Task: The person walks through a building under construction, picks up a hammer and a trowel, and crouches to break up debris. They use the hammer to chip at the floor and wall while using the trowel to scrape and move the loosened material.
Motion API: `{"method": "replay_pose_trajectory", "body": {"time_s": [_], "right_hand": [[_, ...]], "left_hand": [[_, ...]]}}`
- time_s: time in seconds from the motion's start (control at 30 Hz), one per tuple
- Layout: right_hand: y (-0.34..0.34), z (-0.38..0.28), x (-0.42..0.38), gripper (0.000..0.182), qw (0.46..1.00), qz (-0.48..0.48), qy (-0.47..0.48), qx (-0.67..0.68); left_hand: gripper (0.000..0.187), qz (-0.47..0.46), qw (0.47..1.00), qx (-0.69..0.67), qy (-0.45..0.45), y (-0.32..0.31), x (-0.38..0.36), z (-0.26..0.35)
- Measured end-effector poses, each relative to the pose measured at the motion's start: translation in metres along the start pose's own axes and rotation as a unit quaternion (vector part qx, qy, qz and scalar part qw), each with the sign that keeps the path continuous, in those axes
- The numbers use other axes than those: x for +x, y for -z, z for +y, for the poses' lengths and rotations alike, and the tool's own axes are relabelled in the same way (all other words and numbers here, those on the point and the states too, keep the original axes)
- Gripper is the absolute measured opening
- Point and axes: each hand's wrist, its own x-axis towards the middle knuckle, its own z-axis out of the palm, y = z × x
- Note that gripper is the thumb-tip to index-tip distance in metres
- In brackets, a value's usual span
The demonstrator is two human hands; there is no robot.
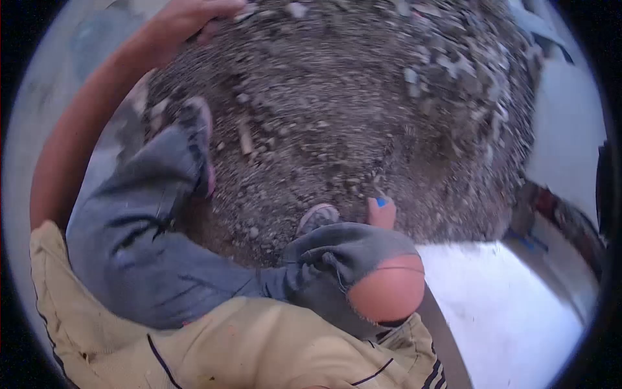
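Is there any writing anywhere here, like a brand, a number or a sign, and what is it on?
None that I can read.
Yellow shirt: dark lines and stripes, no readable lettering.
Small blue thing at the right hand: too small and blurred to tell whether it bears any text.
Blue marks near the right edge: too blurred to tell whether they are writing.

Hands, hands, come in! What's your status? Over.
Left hand over gravel, partly out of view. Right hand near right shoe, something blue on it. Right knee hides that arm.
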Motion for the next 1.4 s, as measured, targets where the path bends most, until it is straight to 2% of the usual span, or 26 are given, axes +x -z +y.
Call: {"method": "replay_pose_trajectory", "body": {"time_s": [0.1,0.2,0.27,0.33,0.43,0.5,0.53,0.6,0.63,0.67,0.77,0.8,0.87,0.9,0.93,0.97,1.0,1.07,1.13,1.2,1.23,1.27,1.3,1.33,1.37,1.4], "right_hand": [[-0.034,-0.048,-0.026,0.041,0.989,-0.084,0.122,-0.005],[-0.030,-0.053,-0.003,0.034,0.970,-0.056,0.236,0.021],[-0.007,-0.071,0.017,0.027,0.985,-0.084,0.123,0.091],[-0.003,-0.070,0.042,0.027,0.988,-0.037,0.095,0.115],[-0.028,-0.068,0.058,0.032,0.984,-0.117,0.103,0.092],[-0.063,-0.086,0.044,0.036,0.975,-0.109,0.194,0.021],[-0.078,-0.098,0.037,0.035,0.963,-0.093,0.253,-0.031],[-0.112,-0.126,0.018,0.028,0.945,-0.221,0.237,0.045],[-0.129,-0.144,0.013,0.027,0.931,-0.270,0.243,0.022],[-0.133,-0.169,-0.008,0.028,0.917,-0.307,0.254,0.015],[-0.145,-0.184,-0.031,0.029,0.898,-0.278,0.341,0.004],[-0.130,-0.177,-0.041,0.029,0.905,-0.320,0.265,0.092],[-0.087,-0.141,-0.042,0.024,0.931,-0.193,0.291,0.102],[-0.064,-0.114,-0.030,0.023,0.950,-0.135,0.256,0.115],[-0.043,-0.079,-0.015,0.021,0.965,-0.073,0.216,0.127],[-0.025,-0.036,0.003,0.018,0.984,0.009,0.076,0.161],[-0.009,0.026,0.039,0.026,0.987,0.037,0.011,0.154],[0.003,0.057,0.022,0.034,0.985,0.126,0.048,-0.110],[-0.030,0.022,-0.013,0.037,0.990,0.082,0.061,-0.101],[-0.076,-0.039,-0.051,0.040,0.996,-0.005,0.072,-0.050],[-0.088,-0.063,-0.061,0.039,0.994,-0.051,0.099,-0.007],[-0.090,-0.089,-0.071,0.040,0.988,-0.133,0.068,-0.037],[-0.105,-0.080,-0.066,0.041,0.971,-0.168,0.152,-0.070],[-0.096,-0.097,-0.082,0.042,0.965,-0.174,0.170,-0.101],[-0.081,-0.114,-0.095,0.044,0.956,-0.186,0.187,-0.130],[-0.070,-0.106,-0.092,0.044,0.973,-0.134,0.165,-0.085]], "left_hand": [[0.058,0.033,0.990,-0.135,0.014,-0.005,-0.056,0.013],[0.053,0.099,0.982,-0.161,0.026,0.005,-0.124,0.033],[0.051,0.188,0.970,-0.142,0.068,0.007,-0.179,0.054],[0.050,0.228,0.958,-0.153,0.085,0.005,-0.219,0.068],[0.049,0.264,0.936,-0.222,0.076,0.004,-0.263,0.070],[0.049,0.288,0.919,-0.254,0.090,-0.002,-0.271,0.056],[0.047,0.290,0.917,-0.260,0.080,0.004,-0.270,0.033],[0.045,0.268,0.917,-0.285,0.079,-0.001,-0.259,0.025],[0.044,0.260,0.914,-0.300,0.079,-0.006,-0.257,0.019],[0.043,0.199,0.913,-0.350,0.062,0.007,-0.260,0.004],[0.047,0.157,0.886,-0.425,0.099,0.015,-0.276,0.000],[0.055,0.152,0.878,-0.441,0.107,0.013,-0.281,0.003],[0.050,0.096,0.864,-0.486,0.092,0.024,-0.295,0.004],[0.048,0.062,0.855,-0.509,0.084,0.034,-0.302,0.001],[0.047,0.082,0.868,-0.483,0.085,0.036,-0.310,-0.005],[0.046,0.102,0.879,-0.457,0.088,0.038,-0.318,-0.010],[0.048,0.169,0.906,-0.376,0.095,0.035,-0.324,-0.013],[0.055,0.132,0.937,-0.310,0.093,0.049,-0.331,-0.023],[0.057,0.250,0.835,-0.462,0.161,0.045,-0.317,-0.023],[0.058,0.297,0.818,-0.448,0.205,0.044,-0.315,-0.028],[0.060,0.279,0.863,-0.370,0.202,0.047,-0.314,-0.040],[0.061,0.258,0.901,-0.291,0.192,0.053,-0.315,-0.054],[0.049,0.289,0.908,-0.228,0.200,0.065,-0.329,-0.074],[0.043,0.319,0.911,-0.163,0.203,0.076,-0.344,-0.094],[0.042,0.294,0.930,-0.137,0.171,0.080,-0.348,-0.110],[0.039,0.246,0.939,-0.184,0.156,0.084,-0.340,-0.113]]}}
